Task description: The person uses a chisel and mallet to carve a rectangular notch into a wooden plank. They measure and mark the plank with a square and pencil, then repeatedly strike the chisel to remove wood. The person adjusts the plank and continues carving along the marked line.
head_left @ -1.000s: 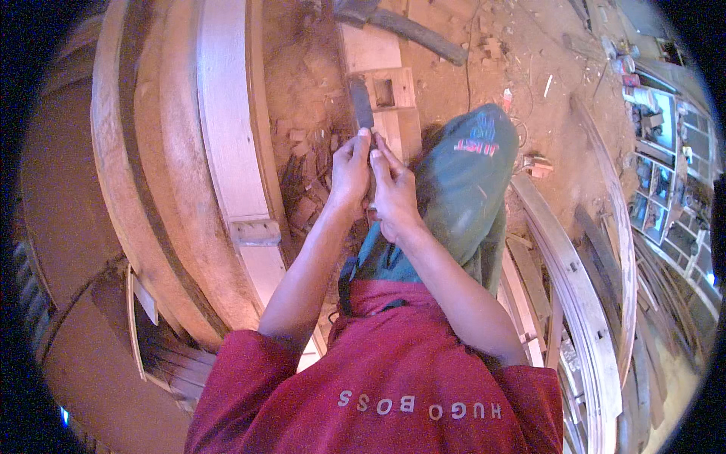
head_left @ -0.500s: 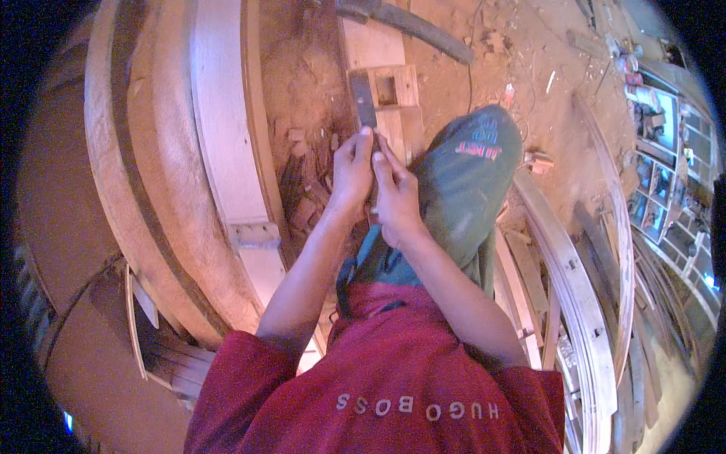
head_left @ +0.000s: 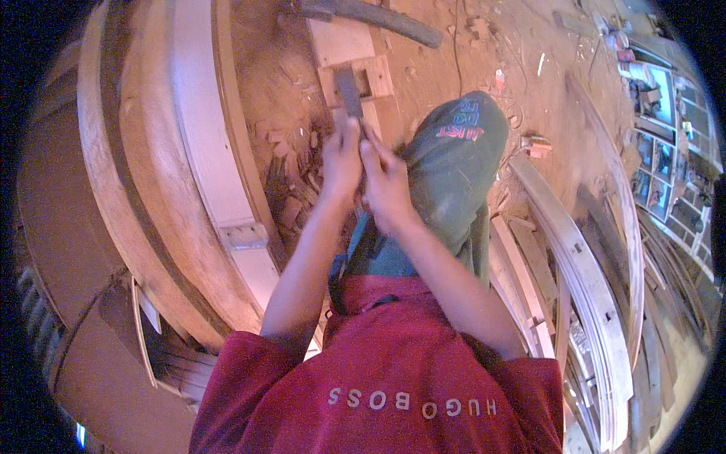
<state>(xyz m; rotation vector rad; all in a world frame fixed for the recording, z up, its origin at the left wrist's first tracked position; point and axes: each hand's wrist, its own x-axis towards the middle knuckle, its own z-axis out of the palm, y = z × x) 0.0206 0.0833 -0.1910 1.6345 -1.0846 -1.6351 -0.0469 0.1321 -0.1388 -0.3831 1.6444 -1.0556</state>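
Both my hands are together in front of the knee, closed on a chisel with a broad, flat, dark blade point(head_left: 349, 94). My left hand point(head_left: 342, 165), slightly smeared by motion, has its fingers at the near end of the blade. Just to its right, my right hand point(head_left: 387, 185) wraps the lower part of the tool, whose handle is mostly hidden. Beyond the hands lies a pale wooden piece point(head_left: 342, 44) with a square hole point(head_left: 364, 83) cut in it. The blade overlaps the left side of that hole; whether it touches the wood I cannot tell.
Long planks and a thick curved timber point(head_left: 162, 151) run along the left. Wood scraps point(head_left: 291, 163) litter the ground beside my left hand. A dark bar point(head_left: 386, 23) lies at the far side. Stacked wooden strips point(head_left: 582, 280) stand at right, near a brick-like block point(head_left: 536, 146).
The chisel blade has shifted from beside the square hole to over its left part, tilting more to the left. Both hands moved with it, and the whole view has shifted slightly.
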